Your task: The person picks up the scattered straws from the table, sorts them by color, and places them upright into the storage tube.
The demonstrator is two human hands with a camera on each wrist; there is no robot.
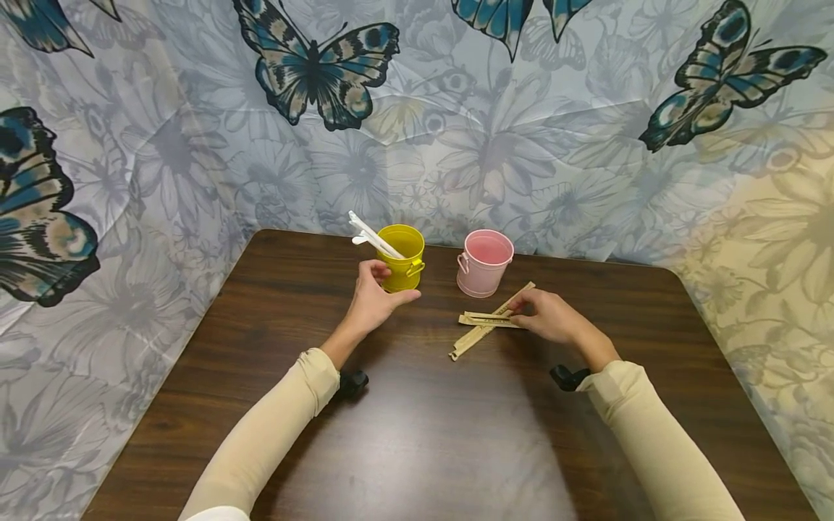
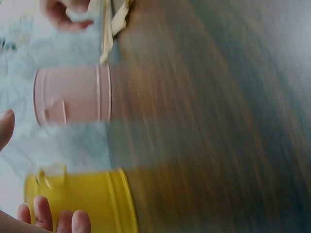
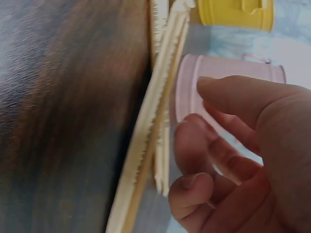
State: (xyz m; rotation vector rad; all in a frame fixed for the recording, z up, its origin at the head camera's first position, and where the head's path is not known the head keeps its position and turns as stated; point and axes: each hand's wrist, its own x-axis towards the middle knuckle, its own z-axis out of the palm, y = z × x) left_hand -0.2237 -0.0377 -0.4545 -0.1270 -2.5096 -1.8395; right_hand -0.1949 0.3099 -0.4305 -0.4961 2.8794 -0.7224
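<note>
White plastic utensils (image 1: 376, 235) lean in a yellow bucket (image 1: 404, 278) (image 2: 92, 199). Close in front of that bucket is the left hand (image 1: 374, 300), thumb spread from the fingers; in the left wrist view the fingers (image 2: 43, 213) overlap its side, and contact is unclear. Several long paper-wrapped sticks (image 1: 474, 340) (image 3: 146, 131) lie crossed on the table. The right hand (image 1: 550, 316) (image 3: 243, 150) is at their right end, its fingers loosely bent and a gap between thumb and fingers, with nothing seen held. Whether a fingertip touches the wrappers is unclear.
A pink bucket (image 1: 481, 278) (image 2: 73, 94) stands right of the yellow one, just behind the wrapped sticks. Both buckets are near the back edge of the dark wooden table (image 1: 417, 434). Behind it hangs a butterfly-patterned cloth (image 1: 423, 159).
</note>
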